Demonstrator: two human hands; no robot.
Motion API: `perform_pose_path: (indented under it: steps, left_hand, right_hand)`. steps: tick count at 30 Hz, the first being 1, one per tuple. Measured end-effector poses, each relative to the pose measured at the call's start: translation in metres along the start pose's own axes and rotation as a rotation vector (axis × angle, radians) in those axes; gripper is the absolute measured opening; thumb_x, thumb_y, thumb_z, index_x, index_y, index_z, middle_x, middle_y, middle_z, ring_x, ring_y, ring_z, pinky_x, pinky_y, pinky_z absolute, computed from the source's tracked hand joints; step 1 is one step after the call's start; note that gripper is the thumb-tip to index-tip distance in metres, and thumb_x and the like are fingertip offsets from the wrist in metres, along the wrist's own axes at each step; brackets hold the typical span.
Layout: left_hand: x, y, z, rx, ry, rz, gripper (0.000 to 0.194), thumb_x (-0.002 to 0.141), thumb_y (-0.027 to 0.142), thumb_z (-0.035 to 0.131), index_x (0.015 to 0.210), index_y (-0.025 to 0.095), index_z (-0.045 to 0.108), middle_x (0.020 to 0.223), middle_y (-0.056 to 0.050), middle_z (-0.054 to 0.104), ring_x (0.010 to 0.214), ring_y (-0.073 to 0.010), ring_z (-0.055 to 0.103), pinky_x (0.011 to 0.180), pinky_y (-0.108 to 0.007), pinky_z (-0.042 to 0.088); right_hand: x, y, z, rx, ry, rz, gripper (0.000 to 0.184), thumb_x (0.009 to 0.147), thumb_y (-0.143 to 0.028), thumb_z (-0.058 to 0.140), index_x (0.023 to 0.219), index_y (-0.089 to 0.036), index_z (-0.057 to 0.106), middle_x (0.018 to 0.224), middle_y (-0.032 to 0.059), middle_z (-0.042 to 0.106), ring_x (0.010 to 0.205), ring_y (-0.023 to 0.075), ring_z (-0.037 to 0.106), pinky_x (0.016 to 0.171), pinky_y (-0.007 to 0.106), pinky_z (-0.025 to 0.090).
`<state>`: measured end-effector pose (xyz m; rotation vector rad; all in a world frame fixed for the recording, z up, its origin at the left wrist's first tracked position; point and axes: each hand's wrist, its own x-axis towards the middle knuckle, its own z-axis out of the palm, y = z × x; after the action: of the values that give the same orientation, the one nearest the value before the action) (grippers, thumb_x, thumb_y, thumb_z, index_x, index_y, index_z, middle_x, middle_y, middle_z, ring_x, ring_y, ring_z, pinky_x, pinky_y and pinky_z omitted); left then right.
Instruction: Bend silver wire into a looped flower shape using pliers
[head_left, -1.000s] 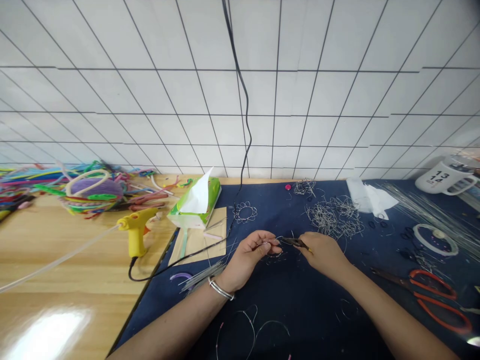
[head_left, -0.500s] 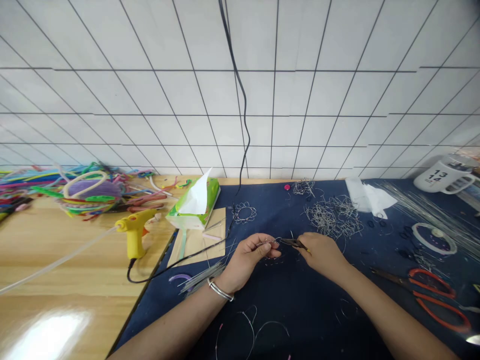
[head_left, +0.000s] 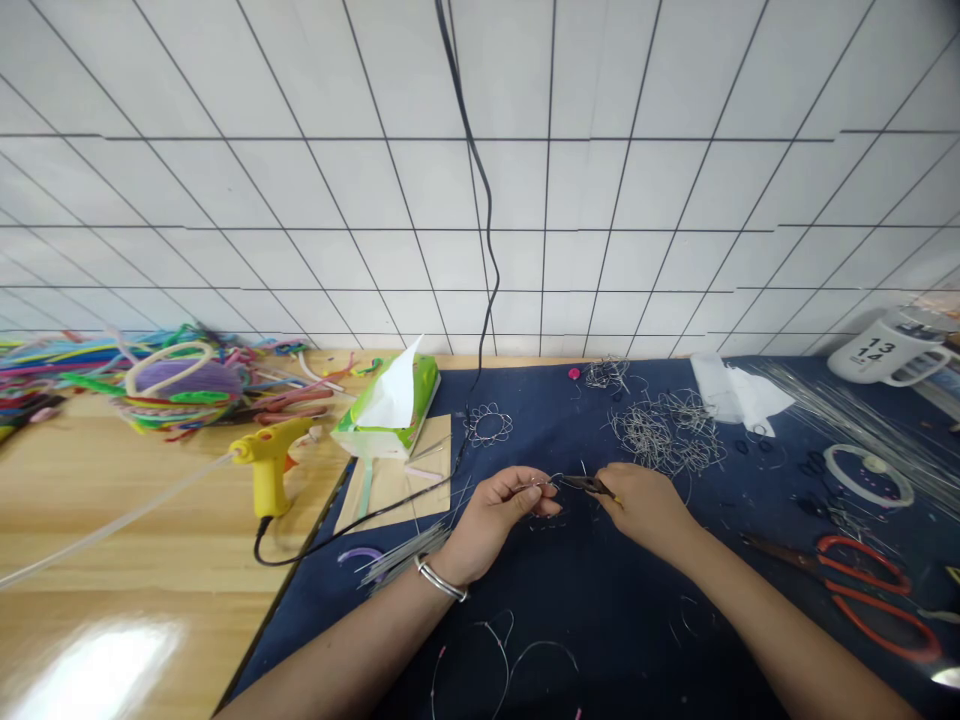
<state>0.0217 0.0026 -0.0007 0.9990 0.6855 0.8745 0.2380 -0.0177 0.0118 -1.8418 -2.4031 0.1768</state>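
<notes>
My left hand (head_left: 504, 515) pinches a thin bent wire (head_left: 556, 478) between thumb and fingers; most of the piece is hidden by the fingers. My right hand (head_left: 646, 508) is closed around pliers (head_left: 589, 484), whose dark jaws point left and meet the wire close to the left fingertips. Little of their handles shows under the palm. Behind the left hand lies a flower-shaped wire ring (head_left: 489, 426) on the dark blue cloth (head_left: 570, 610). Curved wire pieces (head_left: 504, 660) rest nearer to me, below both hands.
Tangled wire loops (head_left: 667, 432) lie beyond my right hand. Orange-handled scissors (head_left: 874, 595) and a white mug (head_left: 889, 350) are at the right. Straight wires (head_left: 405, 555) lie beside my left wrist. Leftward are a yellow glue gun (head_left: 271, 465) with a black cord, a tissue pack (head_left: 390, 408) and colourful pipe cleaners (head_left: 184, 380).
</notes>
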Motion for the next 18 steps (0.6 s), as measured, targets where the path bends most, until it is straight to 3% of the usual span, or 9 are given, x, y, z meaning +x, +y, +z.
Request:
perform_pose_path:
  steps: [18]
  left_hand:
    - [0.0003,0.0003,-0.0014,0.021,-0.021,-0.011,0.02,0.078,0.024,0.057,0.095,0.012,0.057,0.09,-0.009,0.065,0.079,-0.0183,0.064,0.078,-0.032,0.047]
  right_hand:
    - [-0.0007,-0.0024,0.0024,0.013,0.004,-0.019,0.018,0.083,-0.026,0.042,0.07,-0.019,0.051,0.07,-0.0005,0.053,0.07,0.0111,0.051,0.061,0.022,0.031]
